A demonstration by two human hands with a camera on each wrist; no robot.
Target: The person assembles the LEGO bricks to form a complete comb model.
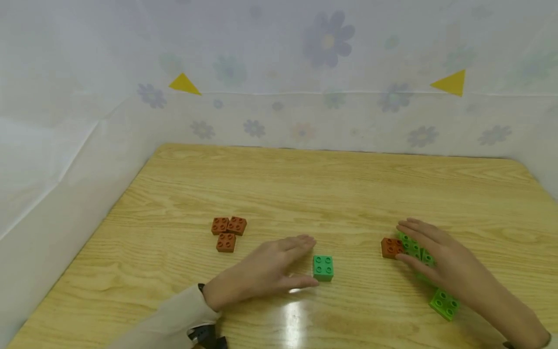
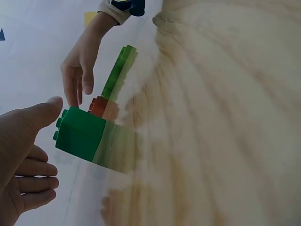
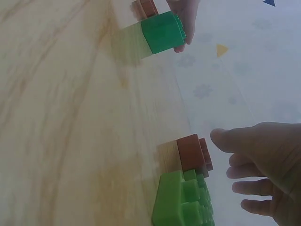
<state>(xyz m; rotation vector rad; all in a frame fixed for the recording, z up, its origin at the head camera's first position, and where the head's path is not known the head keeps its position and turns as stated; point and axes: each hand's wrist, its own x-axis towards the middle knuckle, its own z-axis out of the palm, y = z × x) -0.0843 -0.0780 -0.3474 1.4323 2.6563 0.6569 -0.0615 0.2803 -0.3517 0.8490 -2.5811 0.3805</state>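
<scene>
A darker green toy building block (image 1: 323, 269) sits upright on the table, studs up. My left hand (image 1: 272, 267) is just left of it, thumb and fingers extended around its near side with a gap between. On the right, my right hand (image 1: 451, 264) hovers over several light green blocks (image 1: 411, 247), partly hiding them. A reddish-brown block (image 1: 390, 247) stands against their left end, close to the right thumb (image 3: 223, 141). Another light green block (image 1: 444, 304) lies below the right palm. Neither hand holds anything.
Three reddish-brown blocks (image 1: 225, 242) lie grouped on the left of the wooden table (image 1: 305, 189). White flowered cloth (image 1: 270, 58) encloses the back and sides, with two yellow triangles (image 1: 453, 84) on it. Light glares off the table near the front.
</scene>
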